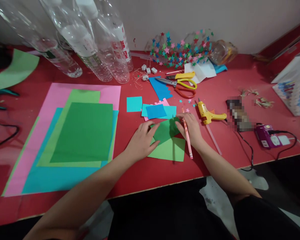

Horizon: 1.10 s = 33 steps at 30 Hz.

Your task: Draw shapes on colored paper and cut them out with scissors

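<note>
My left hand (143, 140) rests with its fingers apart at the left edge of a dark green paper piece (165, 130). My right hand (190, 128) has a pink pencil (187, 140) between its fingers, pointing away from me, and its fingertips touch the right side of the same dark green piece. Under that piece lies a light green sheet (168, 150). Just beyond my hands are a blue piece (156, 111) on a turquoise strip (171, 111), and a turquoise square (134, 104).
Large coloured sheets (86, 130) lie stacked at the left. Plastic bottles (95, 43) stand behind them. Scissors (182, 85), a yellow cutter (185, 75) and a star-covered bottle (181, 50) are at the back. At the right are a glue gun (210, 115), a phone (240, 115) and a purple power socket (267, 136).
</note>
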Available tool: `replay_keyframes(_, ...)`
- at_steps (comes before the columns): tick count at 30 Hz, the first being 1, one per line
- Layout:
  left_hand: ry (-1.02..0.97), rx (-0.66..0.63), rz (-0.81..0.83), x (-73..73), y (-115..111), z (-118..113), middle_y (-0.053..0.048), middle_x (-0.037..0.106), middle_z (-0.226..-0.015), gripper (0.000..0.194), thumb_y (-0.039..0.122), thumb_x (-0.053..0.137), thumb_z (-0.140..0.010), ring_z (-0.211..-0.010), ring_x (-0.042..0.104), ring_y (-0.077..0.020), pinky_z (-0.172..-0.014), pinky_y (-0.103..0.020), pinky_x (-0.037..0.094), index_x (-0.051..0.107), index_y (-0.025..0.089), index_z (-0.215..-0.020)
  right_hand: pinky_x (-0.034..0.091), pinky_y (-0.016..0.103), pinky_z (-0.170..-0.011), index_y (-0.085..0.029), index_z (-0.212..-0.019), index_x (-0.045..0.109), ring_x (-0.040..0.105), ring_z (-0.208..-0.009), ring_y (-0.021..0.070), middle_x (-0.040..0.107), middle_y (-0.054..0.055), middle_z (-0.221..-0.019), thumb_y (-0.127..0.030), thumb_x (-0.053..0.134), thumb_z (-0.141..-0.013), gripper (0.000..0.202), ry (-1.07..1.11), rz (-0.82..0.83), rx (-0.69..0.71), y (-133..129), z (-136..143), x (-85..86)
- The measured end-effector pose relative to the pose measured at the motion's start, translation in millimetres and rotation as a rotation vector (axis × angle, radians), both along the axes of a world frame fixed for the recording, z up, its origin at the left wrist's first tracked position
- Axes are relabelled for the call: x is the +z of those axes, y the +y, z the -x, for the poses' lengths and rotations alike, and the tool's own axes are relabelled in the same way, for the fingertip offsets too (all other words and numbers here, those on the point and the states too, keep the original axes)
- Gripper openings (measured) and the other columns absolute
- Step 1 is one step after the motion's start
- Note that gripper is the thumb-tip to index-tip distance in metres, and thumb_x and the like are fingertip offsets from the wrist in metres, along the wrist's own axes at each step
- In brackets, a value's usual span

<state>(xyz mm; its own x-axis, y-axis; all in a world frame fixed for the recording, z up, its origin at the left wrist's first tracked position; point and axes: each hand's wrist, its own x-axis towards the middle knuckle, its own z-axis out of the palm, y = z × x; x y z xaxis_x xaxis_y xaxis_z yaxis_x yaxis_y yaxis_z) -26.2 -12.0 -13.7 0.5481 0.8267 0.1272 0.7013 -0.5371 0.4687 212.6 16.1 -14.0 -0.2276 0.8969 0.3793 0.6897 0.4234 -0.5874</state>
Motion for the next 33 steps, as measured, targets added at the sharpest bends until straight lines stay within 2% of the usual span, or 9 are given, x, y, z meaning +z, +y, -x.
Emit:
replay_keyframes(5,-0.154,-0.011,0.016,-0.5,0.7,0.4,-0.015,0.046,-0.123,0.048,0.023,0.054,-0.088,-0.119,0.047,-0.0285,-0.096,-0.045,0.048,0.043,0.018,-0.135,0.050,0.039,-0.080,-0.024,-0.103,0.056,0.061,-0.088,0.0229,0.064,0.007,-0.095,-0.021,0.058,-0.083,0.020,0.086,0.082,-0.014,-1.7,-0.8,0.0)
replay_keyframes(8,-0.320,0.024,0.090,-2.7,1.5,0.5,-0.012,0.047,-0.119,0.037,0.016,0.047,-0.090,-0.103,0.056,-0.0209,-0.082,-0.035,0.054,0.049,0.020,-0.128,0.049,0.038,-0.079,-0.024,-0.104,0.054,0.061,-0.087,0.0217,0.063,0.006,-0.095,-0.021,0.059,-0.081,0.024,0.154,0.122,-0.042,-2.0,-1.7,3.2)
replay_keyframes(10,-0.412,0.072,0.130,-4.5,3.5,1.0,-0.010,0.049,-0.115,0.030,0.016,0.048,-0.090,-0.091,0.057,-0.0164,-0.074,-0.031,0.055,0.053,0.020,-0.119,0.049,0.036,-0.077,-0.024,-0.103,0.053,0.060,-0.086,0.0208,0.062,0.005,-0.094,-0.021,0.059,-0.079,0.024,0.189,0.144,-0.050,-1.9,-2.1,4.5)
replay_keyframes(12,-0.458,0.114,0.143,-6.3,6.5,2.2,-0.009,0.051,-0.111,0.025,0.018,0.050,-0.088,-0.087,0.057,-0.0153,-0.071,-0.029,0.054,0.055,0.019,-0.113,0.049,0.034,-0.073,-0.023,-0.101,0.052,0.059,-0.081,0.0190,0.060,0.004,-0.092,-0.021,0.058,-0.079,0.023,0.242,0.199,-0.042,-2.0,-2.0,5.0)
replay_keyframes(15,-0.472,0.167,0.160,-8.0,11.0,5.0,-0.009,0.054,-0.109,0.021,0.021,0.052,-0.086,-0.090,0.057,-0.0166,-0.070,-0.028,0.052,0.057,0.018,-0.106,0.047,0.029,-0.064,-0.023,-0.099,0.049,0.056,-0.071,0.0157,0.057,0.001,-0.084,-0.022,0.057,-0.079,0.022,0.335,0.308,0.003,-3.2,-0.4,4.2)
replay_keyframes(19,-0.468,0.207,0.185,-7.1,13.8,7.8,-0.007,0.058,-0.106,0.019,0.023,0.051,-0.086,-0.092,0.057,-0.0169,-0.074,-0.028,0.051,0.059,0.019,-0.104,0.043,0.025,-0.059,-0.024,-0.099,0.048,0.052,-0.064,0.0126,0.053,-0.002,-0.078,-0.024,0.058,-0.076,0.025,0.358,0.340,0.045,-5.7,2.6,0.7)
replay_keyframes(25,-0.423,0.126,0.204,-0.6,14.0,7.2,-0.005,0.060,-0.098,0.016,0.021,0.052,-0.083,-0.085,0.056,-0.0158,-0.069,-0.027,0.049,0.060,0.019,-0.096,0.042,0.024,-0.061,-0.024,-0.098,0.048,0.052,-0.067,0.0120,0.054,0.000,-0.085,-0.024,0.056,-0.076,0.023,0.352,0.343,0.068,-7.2,0.9,1.2)
replay_keyframes(33,-0.377,0.104,0.268,3.1,12.8,12.4,-0.003,0.058,-0.094,0.017,0.019,0.051,-0.082,-0.083,0.057,-0.0150,-0.068,-0.027,0.048,0.061,0.020,-0.096,0.040,0.022,-0.058,-0.022,-0.093,0.051,0.050,-0.062,0.0112,0.053,-0.003,-0.074,-0.021,0.054,-0.075,0.018,0.242,0.340,0.167,-10.3,3.7,11.6)
